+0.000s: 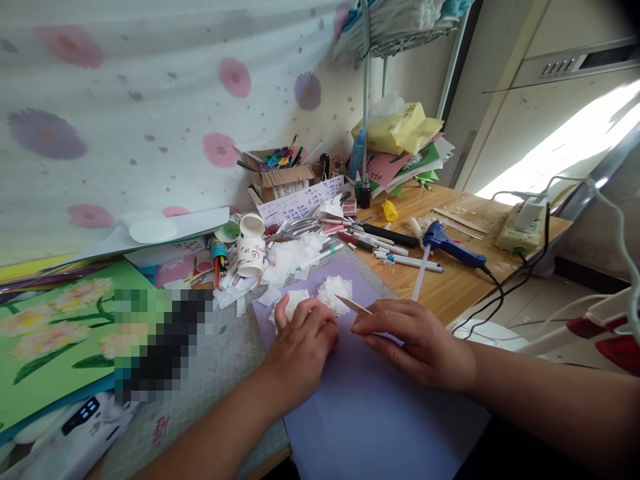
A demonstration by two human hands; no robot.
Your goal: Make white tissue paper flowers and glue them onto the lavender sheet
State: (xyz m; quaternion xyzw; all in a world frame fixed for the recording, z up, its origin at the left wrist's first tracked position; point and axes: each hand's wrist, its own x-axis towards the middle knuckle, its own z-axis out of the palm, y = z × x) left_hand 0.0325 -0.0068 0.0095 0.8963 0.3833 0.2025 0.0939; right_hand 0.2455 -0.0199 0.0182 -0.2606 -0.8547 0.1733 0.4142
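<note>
A purple sheet lies at the table's front edge, with a white ruffled paper flower near its top. My left hand rests over a second white paper piece at the sheet's upper left, its fingers bent and partly raised; what its fingertips hold, if anything, is hidden. Between the thumb and fingers of my right hand is a thin, pointed wooden stick, its tip pointing left beside the flower.
Behind the sheet are scattered markers, white paper scraps and paper cups. A blue glue gun with a cord lies to the right, near a power strip. A green flower painting is at left.
</note>
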